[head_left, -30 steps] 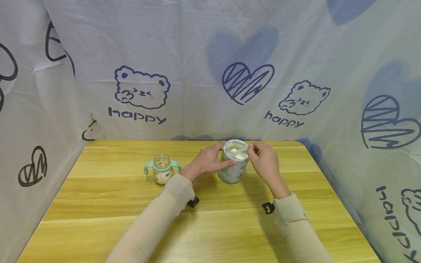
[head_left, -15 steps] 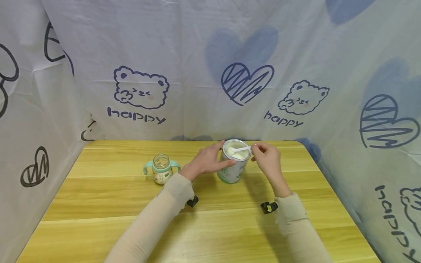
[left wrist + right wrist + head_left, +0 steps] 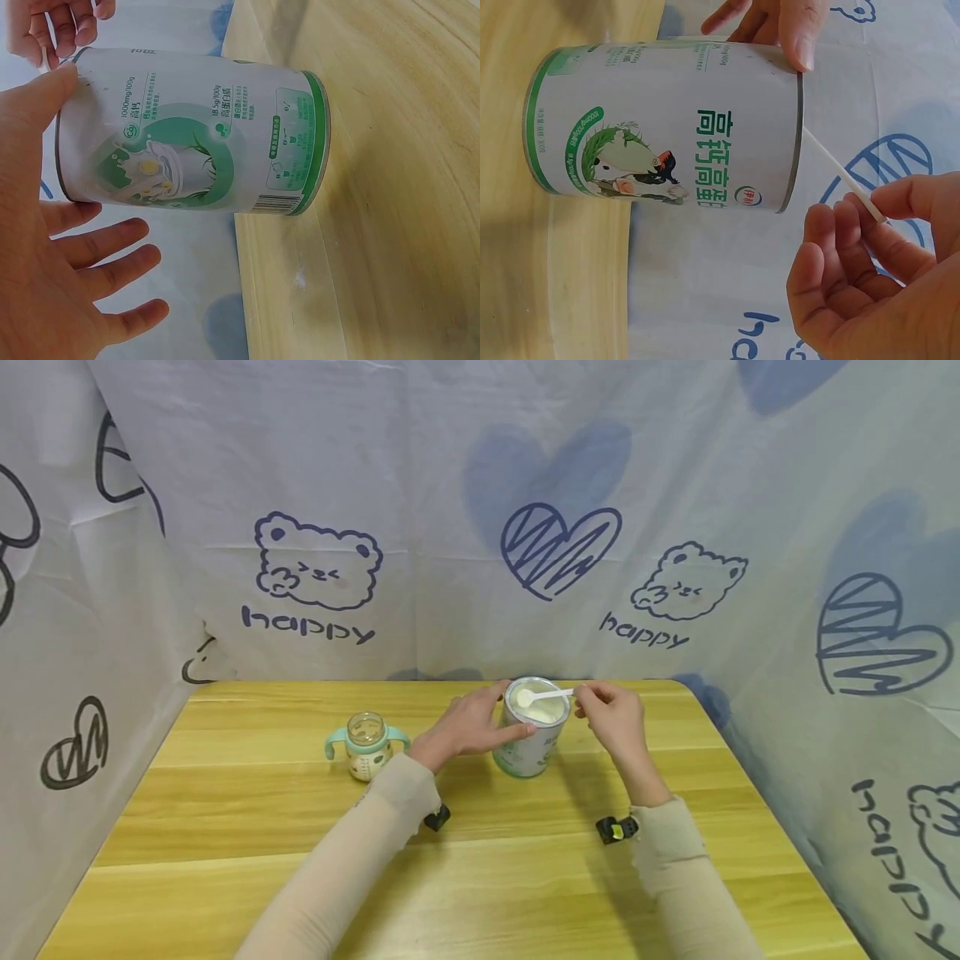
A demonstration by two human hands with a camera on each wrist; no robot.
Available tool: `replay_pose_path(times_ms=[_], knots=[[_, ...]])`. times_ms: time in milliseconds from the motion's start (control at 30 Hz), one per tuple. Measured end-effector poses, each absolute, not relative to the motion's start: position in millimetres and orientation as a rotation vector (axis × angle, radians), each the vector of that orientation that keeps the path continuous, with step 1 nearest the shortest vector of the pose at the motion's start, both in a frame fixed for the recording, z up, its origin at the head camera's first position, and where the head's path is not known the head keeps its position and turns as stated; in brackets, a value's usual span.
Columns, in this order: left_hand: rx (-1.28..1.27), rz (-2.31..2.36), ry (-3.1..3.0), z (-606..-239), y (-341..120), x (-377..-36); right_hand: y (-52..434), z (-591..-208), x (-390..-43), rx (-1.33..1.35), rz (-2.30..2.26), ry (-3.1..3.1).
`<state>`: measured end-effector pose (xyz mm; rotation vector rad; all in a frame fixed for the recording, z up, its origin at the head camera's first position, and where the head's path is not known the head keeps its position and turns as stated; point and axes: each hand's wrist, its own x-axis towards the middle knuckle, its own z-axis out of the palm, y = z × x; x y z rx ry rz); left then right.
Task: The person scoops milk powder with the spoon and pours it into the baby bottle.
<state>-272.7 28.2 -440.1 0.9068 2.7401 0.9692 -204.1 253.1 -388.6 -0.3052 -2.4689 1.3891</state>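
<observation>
A white and green milk powder can stands upright without a lid near the table's back edge, pale powder inside. My left hand steadies it near the rim, thumb on the near side and index finger on the far side. In the left wrist view the other fingers spread away from the can. My right hand pinches the handle of a white scoop between thumb and fingers. The scoop's bowl, which looks full of powder, is inside the can's mouth. The right wrist view shows only the handle coming over the rim.
Left of the can stands an uncapped baby bottle with mint-green handles. The wooden table meets a printed cloth behind and at both sides. Black wrist cameras sit at the sleeves.
My right hand has moved slightly right and turned, bringing the scoop up from the powder to about level, more of its handle showing. The left hand and can stay in place.
</observation>
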Motion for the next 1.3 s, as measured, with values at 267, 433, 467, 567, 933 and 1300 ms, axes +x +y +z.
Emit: replay_pose_path(times_ms=[267,433,467,567,933,1300], knots=[[0.881,0.982,2.744,-437.6,24.7,-272.8,252.4,-383.7,-203.8,-0.327,1.405,-2.442],[0.842,0.972,2.757,-432.4,13.8,-272.2,245.5,-381.3,-206.6,-0.325,1.437,-2.407],[0.842,0.970,2.758,-431.1,10.9,-272.2,243.5,-381.1,-207.2,-0.326,1.446,-2.399],[0.852,0.976,2.766,-426.6,1.7,-272.2,237.1,-380.2,-208.6,-0.311,1.478,-2.384],[0.854,0.917,2.846,-418.5,-32.5,-268.7,213.1,-383.1,-213.5,-0.200,1.561,-2.364],[0.835,0.839,2.933,-421.3,-66.8,-261.4,188.4,-382.6,-215.1,-0.109,1.615,-2.349]])
